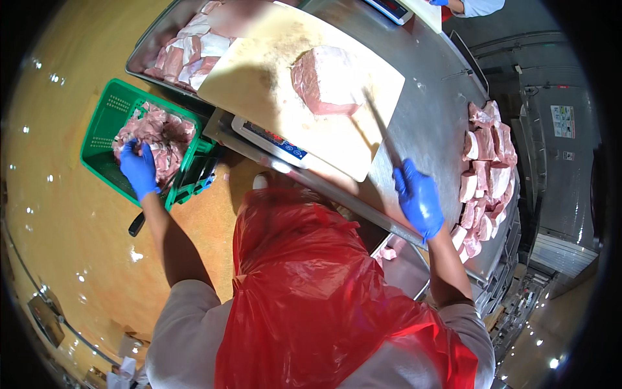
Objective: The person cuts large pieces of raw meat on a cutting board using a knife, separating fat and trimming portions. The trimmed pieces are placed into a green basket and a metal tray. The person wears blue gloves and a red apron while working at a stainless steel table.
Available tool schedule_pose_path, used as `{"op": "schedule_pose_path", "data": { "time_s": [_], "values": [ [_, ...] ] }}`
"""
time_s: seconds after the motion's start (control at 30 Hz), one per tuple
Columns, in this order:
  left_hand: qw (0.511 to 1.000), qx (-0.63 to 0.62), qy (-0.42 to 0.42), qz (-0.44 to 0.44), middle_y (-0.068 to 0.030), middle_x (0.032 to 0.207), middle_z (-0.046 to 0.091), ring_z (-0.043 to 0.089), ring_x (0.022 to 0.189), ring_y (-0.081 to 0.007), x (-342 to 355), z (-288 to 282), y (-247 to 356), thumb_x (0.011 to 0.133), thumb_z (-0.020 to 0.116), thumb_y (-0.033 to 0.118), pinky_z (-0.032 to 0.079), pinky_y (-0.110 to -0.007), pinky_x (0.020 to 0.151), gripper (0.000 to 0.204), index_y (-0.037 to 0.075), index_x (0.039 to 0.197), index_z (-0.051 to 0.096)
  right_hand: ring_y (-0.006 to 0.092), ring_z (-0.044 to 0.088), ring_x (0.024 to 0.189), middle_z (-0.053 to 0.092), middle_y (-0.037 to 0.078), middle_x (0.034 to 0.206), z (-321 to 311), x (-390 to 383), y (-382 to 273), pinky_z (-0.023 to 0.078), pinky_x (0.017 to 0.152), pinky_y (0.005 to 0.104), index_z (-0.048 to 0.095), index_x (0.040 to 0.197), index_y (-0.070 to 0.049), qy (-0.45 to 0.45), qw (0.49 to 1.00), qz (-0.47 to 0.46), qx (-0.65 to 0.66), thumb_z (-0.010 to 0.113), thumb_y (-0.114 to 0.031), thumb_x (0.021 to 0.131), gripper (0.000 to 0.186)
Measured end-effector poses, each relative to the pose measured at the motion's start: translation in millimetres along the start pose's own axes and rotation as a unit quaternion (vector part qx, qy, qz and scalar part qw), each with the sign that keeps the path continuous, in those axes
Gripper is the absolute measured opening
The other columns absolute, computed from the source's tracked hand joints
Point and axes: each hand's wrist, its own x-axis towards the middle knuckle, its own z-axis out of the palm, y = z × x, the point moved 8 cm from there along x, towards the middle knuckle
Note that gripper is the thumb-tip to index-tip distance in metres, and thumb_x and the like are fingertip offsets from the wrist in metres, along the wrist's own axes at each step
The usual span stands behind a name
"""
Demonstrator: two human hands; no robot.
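Red plastic apron filled the bottom of my view, nearest the lens. From the cutting board as my landmark: my right hand, in a blue glove, sat just off the board's near right corner, fingers curled shut around the handle of a long knife, whose blade ran up across that corner toward the slab of raw pork lying in the board's middle. My left hand, also gloved in blue, reached well to the left of the board and below it, fingers closed on a piece of the meat cuts inside a green plastic crate on the floor. Beyond the board's left edge a steel tray held more cuts. Right of the board, on the steel table, lay a row of pork pieces.
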Motion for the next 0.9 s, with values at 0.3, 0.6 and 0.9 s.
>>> {"op": "schedule_pose_path", "data": {
  "time_s": [0.3,0.6,0.9],
  "values": [
    [0.864,-0.375,-0.206,0.266,-0.0094,0.119,0.068,0.064,0.109,-0.0170,-75.5,67.0,297.3,0.096,0.066,0.012,0.052,-0.033,0.093,0.037,0.002,0.131,0.062,0.0152,0.057,0.089,0.067,0.006,0.098,49.2,148.3,46.7,0.047,0.086,0.0323,0.068,0.110,0.002,0.073,0.867,0.076,0.487,0.052,-0.031,0.105,0.037],
    [0.808,-0.453,-0.288,0.243,-0.0204,0.108,0.072,0.069,0.101,-0.0333,-33.8,133.5,367.4,0.082,0.064,0.012,0.055,-0.035,0.091,0.036,-0.002,0.116,0.070,0.0163,0.058,0.090,0.068,0.013,0.099,64.9,115.7,-25.5,0.049,0.087,0.0330,0.063,0.114,0.006,-0.050,0.772,0.059,0.631,0.055,-0.025,0.104,0.034],
    [0.765,-0.248,0.008,0.594,-0.0112,0.105,0.069,0.068,0.094,-0.0268,-56.8,-0.3,441.7,0.088,0.066,0.009,0.055,-0.036,0.083,0.020,0.002,0.107,0.069,0.0383,0.069,0.072,0.068,0.021,0.084,31.7,63.9,-84.1,0.055,0.061,0.0481,0.056,0.109,-0.004,0.034,0.990,-0.138,-0.027,0.056,-0.019,0.098,0.019]
  ]
}}
